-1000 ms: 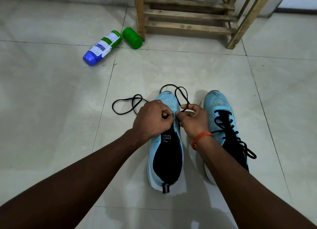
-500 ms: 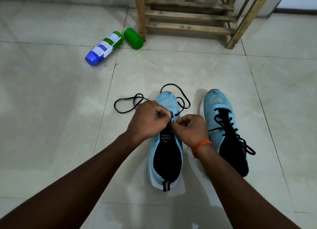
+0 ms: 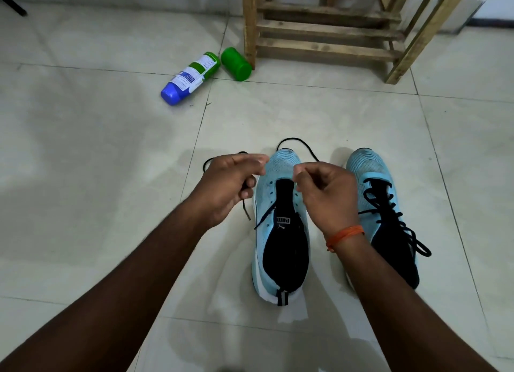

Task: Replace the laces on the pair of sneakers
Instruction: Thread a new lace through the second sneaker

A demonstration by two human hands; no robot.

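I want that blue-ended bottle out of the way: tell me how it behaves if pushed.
The round bottle lies on its side, so it would probably roll across the smooth tiles. It looks plastic, so likely light, not fragile.

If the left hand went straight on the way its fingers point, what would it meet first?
Most likely the right hand, pinching the black lace over the toe of the light blue mesh sneaker; their relative height is unclear.

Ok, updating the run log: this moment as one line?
task: relacing | left hand: grips black cord lace | right hand: pinches lace | light-blue mesh sneaker: lace partly threaded | second sneaker: laced
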